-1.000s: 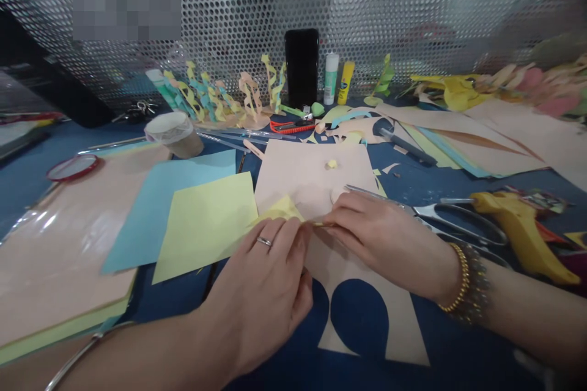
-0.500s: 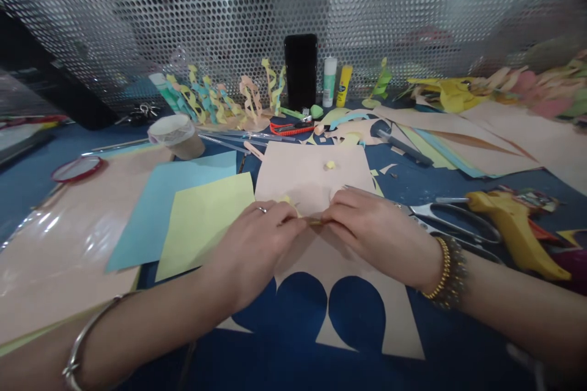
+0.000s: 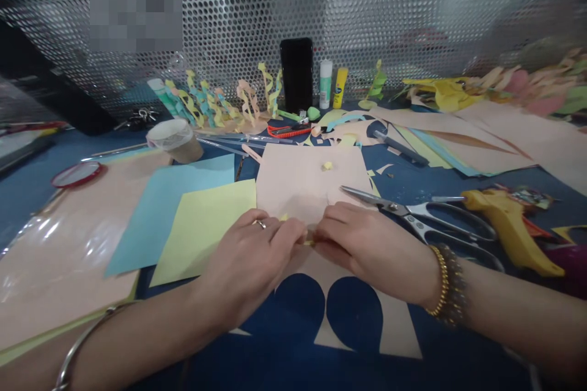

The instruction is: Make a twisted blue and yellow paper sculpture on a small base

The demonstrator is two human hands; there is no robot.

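Note:
My left hand [image 3: 257, 263] and my right hand [image 3: 362, 250] meet fingertip to fingertip above a pale pink sheet [image 3: 284, 171]. Between them they pinch a small yellow paper strip [image 3: 309, 242], mostly hidden by the fingers. Both hands are closed. On the sheet beyond lies a small yellow paper bit [image 3: 327, 166]. Scissors [image 3: 403, 211] rest to the right of my right hand, blades partly over the sheet. Under my wrists is a pink sheet with round cut-outs [image 3: 398, 336]. A yellow-green sheet [image 3: 206, 220] lies beside my left hand, on a blue sheet [image 3: 160, 214].
A yellow glue gun [image 3: 513, 232] lies at the right. Further back stand a phone [image 3: 296, 76], a glue stick [image 3: 325, 85] and several curled paper strips [image 3: 202, 98]. A paper cup [image 3: 177, 140] and a tape roll [image 3: 77, 175] are on the left.
Both hands have come slightly nearer to me and closer together, with the strip still between the fingers. More of the scissors shows beside my right hand.

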